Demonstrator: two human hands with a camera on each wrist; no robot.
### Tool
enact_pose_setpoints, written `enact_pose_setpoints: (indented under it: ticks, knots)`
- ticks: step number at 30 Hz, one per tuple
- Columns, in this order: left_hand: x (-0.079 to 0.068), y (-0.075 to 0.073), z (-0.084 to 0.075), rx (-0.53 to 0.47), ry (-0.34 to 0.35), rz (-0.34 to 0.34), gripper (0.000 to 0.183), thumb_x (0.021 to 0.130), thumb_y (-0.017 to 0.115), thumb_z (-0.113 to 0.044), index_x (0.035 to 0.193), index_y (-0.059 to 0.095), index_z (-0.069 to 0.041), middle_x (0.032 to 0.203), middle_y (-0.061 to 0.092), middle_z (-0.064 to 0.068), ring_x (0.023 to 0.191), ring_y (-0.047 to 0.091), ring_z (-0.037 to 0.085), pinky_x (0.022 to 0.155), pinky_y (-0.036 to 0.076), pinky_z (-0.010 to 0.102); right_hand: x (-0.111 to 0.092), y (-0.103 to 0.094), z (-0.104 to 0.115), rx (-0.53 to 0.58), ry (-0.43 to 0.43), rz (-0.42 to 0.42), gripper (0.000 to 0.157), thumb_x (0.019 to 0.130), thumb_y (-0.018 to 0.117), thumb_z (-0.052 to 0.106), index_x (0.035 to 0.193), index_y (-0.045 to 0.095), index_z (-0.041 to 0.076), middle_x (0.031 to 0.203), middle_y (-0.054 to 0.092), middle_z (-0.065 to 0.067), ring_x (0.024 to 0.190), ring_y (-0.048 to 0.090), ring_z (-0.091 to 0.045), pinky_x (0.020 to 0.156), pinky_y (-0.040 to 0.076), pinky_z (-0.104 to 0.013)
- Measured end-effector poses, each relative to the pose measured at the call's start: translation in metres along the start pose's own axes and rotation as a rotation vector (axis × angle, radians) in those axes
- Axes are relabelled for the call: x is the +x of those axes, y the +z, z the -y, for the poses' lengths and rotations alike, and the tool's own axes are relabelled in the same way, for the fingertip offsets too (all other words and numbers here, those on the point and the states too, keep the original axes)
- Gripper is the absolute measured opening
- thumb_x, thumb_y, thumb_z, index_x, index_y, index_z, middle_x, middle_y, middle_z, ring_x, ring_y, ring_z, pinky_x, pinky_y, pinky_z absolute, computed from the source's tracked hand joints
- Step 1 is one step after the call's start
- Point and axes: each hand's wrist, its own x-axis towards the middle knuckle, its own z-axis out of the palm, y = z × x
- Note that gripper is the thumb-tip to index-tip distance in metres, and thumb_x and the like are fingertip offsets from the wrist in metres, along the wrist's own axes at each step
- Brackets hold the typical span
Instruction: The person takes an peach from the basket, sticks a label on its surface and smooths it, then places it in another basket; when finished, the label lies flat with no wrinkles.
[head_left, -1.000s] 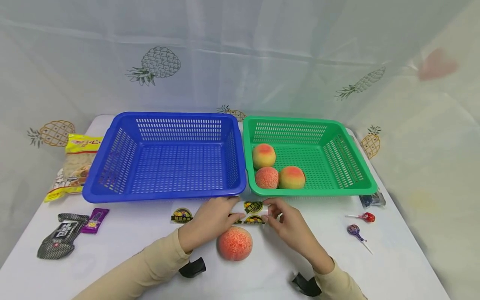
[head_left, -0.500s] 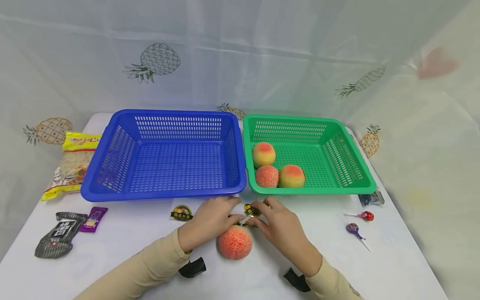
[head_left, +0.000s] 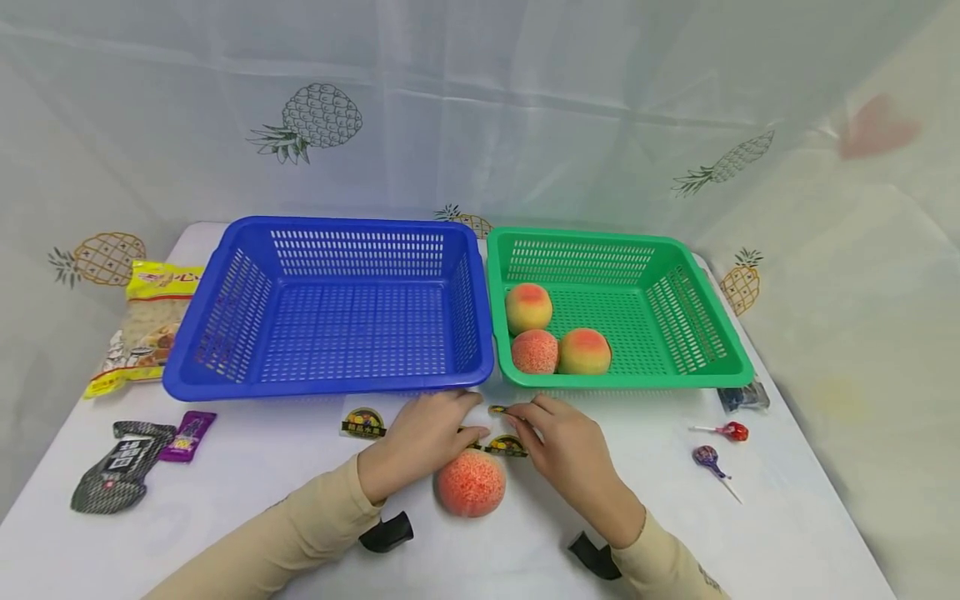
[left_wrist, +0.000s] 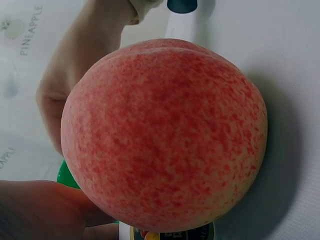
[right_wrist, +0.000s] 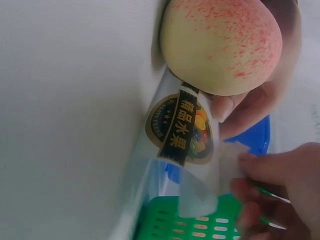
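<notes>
A strip of round fruit stickers [head_left: 506, 446] lies on the white table in front of the baskets, its right end curling up in the right wrist view. My left hand [head_left: 423, 433] holds the strip between thumb and fingers, covering its middle. My right hand [head_left: 570, 446] pinches a small sticker [head_left: 497, 409], seen nearly edge-on, at the strip's far edge. In the right wrist view the right fingertips [right_wrist: 250, 165] grip a pale, translucent edge. A speckled red peach [head_left: 471, 483] sits just below the strip, between the hands, touched by neither as far as I see.
A blue basket [head_left: 330, 389] stands at the back left; beside it a green basket [head_left: 630, 381] holds three peaches. Left lie a yellow snack bag [head_left: 153, 329], a purple packet [head_left: 187, 436] and a dark packet [head_left: 112, 471]. Two lollipops [head_left: 707, 456] lie right.
My right hand has moved left from the strip's right end and now pinches a sticker lifted at its far edge. The left hand and the peach have stayed in place.
</notes>
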Motion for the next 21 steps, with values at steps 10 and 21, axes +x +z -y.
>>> enact_pose_setpoints:
  ticks: [10, 21]
  knots:
    - [0.000, -0.001, -0.001, 0.005, 0.013, 0.003, 0.036, 0.077, 0.066, -0.036, 0.103, 0.061, -0.011, 0.095, 0.062, 0.001, 0.085, 0.059, 0.018, 0.066, 0.049, 0.034, -0.001, -0.006, -0.003, 0.017, 0.090, -0.136, 0.012, 0.078, 0.067, 0.018, 0.089, 0.067, 0.016, 0.072, 0.060, 0.009, 0.052, 0.047, -0.004, 0.045, 0.037, -0.017]
    - [-0.018, -0.021, -0.002, -0.177, 0.058, 0.049, 0.032, 0.086, 0.054, -0.035, 0.114, 0.058, -0.019, 0.106, 0.059, -0.008, 0.092, 0.056, 0.006, 0.075, 0.048, 0.028, -0.010, -0.023, -0.012, 0.091, 0.186, -0.144, 0.012, 0.078, 0.065, 0.015, 0.090, 0.065, 0.016, 0.070, 0.055, 0.009, 0.051, 0.039, -0.005, 0.045, 0.029, -0.013]
